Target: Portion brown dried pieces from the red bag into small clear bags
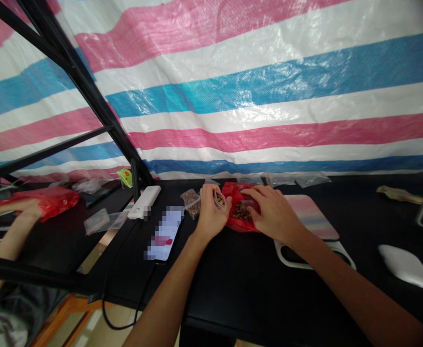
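Note:
My left hand (211,214) is closed around a small clear plastic bag (219,199), its mouth facing up and brown pieces showing inside. Just right of it, an opened red plastic bag (235,193) lies on the black table with small brown pieces (241,211) in it. Over the right side of that red bag is my right hand (274,212), its fingers curled down into the opening; what they pinch is hidden. Left of my left hand lie small filled clear bags (191,202) with brown contents.
A phone (166,236) and a white power strip (144,202) lie to the left. Flat clear bags (280,179) line the back edge. A pastel pad (310,217) and white mouse (406,266) are rightward. Beyond the black frame (115,127), another person's hand (29,209) touches a red bag (59,200).

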Motion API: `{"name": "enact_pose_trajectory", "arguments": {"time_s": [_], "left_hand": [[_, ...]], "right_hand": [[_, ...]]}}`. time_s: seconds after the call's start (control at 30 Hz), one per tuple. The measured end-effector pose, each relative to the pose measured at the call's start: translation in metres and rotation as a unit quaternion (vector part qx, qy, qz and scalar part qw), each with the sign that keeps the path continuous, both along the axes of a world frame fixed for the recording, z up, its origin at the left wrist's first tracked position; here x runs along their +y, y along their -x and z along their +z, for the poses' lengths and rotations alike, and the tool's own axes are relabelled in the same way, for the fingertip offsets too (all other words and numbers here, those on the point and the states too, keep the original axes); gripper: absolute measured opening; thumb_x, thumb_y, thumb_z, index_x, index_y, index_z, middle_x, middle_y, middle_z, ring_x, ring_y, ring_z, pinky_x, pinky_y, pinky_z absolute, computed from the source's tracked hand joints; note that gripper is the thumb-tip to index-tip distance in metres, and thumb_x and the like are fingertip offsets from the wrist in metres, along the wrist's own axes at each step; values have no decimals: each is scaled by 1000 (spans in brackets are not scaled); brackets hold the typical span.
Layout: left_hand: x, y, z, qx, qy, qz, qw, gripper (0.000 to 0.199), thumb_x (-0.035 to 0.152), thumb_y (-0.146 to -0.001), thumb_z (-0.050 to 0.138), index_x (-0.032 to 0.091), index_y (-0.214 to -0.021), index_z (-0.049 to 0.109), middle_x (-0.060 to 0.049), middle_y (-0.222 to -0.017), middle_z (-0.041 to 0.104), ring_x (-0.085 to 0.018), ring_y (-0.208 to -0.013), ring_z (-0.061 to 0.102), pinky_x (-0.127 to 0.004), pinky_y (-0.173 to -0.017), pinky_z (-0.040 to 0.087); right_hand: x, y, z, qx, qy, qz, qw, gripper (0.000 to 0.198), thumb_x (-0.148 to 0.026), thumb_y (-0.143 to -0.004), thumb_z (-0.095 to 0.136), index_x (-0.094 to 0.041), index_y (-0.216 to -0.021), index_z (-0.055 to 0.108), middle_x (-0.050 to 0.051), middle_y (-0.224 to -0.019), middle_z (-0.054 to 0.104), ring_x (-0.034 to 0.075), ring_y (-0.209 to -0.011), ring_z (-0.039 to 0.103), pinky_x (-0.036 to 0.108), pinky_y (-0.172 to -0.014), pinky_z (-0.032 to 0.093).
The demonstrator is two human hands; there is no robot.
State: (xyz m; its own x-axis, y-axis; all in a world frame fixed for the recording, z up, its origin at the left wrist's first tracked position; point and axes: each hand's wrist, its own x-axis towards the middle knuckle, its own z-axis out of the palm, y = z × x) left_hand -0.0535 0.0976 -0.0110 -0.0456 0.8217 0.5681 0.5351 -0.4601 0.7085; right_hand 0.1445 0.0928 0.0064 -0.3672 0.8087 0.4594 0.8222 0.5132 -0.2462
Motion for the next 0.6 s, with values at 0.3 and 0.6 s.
{"name": "enact_pose_trajectory", "arguments": {"time_s": [0.3,0.6], "left_hand": [[-1,2,3,-85,49,9,995,23,21,-88,64,24,-93,41,6,-74,46,-12,-66,51,-25,-68,42],[-2,-1,0,-106,1,-28,994,23,20,-89,64,23,-96,42,4,-81,48,-12,-69,51,-24,-70,43]], "right_hand": [[-12,6,15,7,21,118,993,16,-15,-91,60,-25,-93,72,3,-96,69,24,-101,57,40,-95,38],[-10,8,7,3,19,154,988,8,-17,-90,66,-23,-85,65,3,-91,68,24,-94,58,40,-89,40]]}}
